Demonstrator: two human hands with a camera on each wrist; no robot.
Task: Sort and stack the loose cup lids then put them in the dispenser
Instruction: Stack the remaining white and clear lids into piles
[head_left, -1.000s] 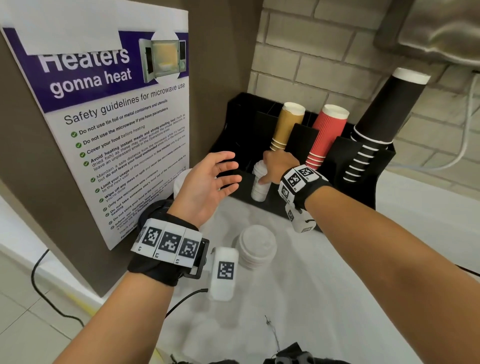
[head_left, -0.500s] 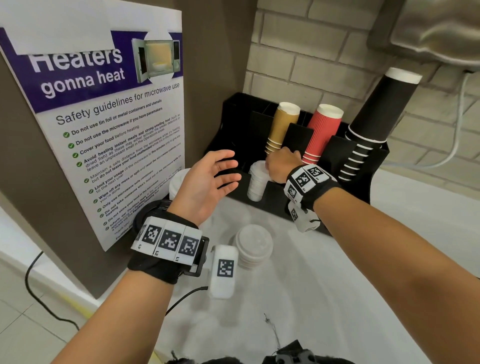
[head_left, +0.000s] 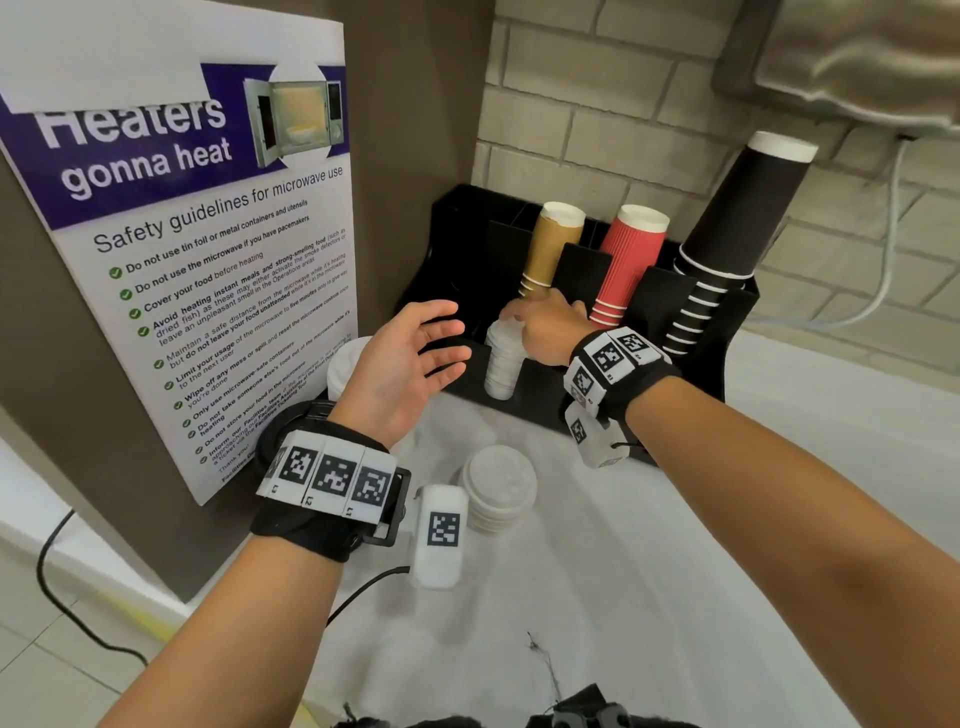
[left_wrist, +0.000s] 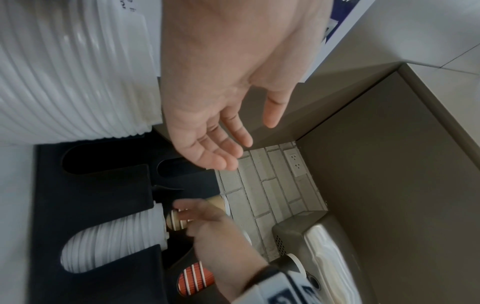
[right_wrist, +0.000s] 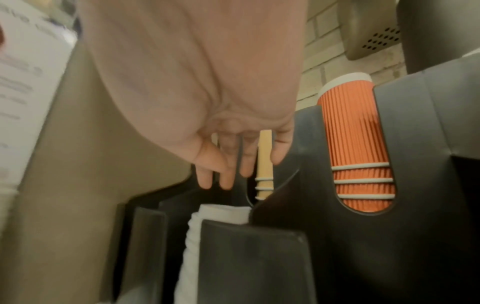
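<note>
A black cup-and-lid dispenser (head_left: 457, 244) stands against the brick wall. A stack of white lids (head_left: 501, 364) sits in its front slot, also seen in the right wrist view (right_wrist: 221, 214) and the left wrist view (left_wrist: 111, 242). My right hand (head_left: 524, 317) hovers just above that stack, fingers (right_wrist: 226, 179) straight and pointing down, holding nothing. My left hand (head_left: 447, 338) floats to the left of the slot, palm open and empty (left_wrist: 221, 144). Another stack of white lids (head_left: 498, 486) stands on the counter between my arms. A further white stack (head_left: 345, 369) sits behind my left hand.
Gold cups (head_left: 550, 244), red ribbed cups (head_left: 631, 260) and black cups (head_left: 737, 208) fill the dispenser's rear columns. Two empty slots (left_wrist: 85, 162) lie left of the filled one. A microwave safety poster (head_left: 208, 260) covers the panel on the left. A black ring-shaped object (head_left: 280, 436) lies by it.
My right hand has let go of the lid stack in the slot and lifted slightly above it. The left hand has stayed open in nearly the same place.
</note>
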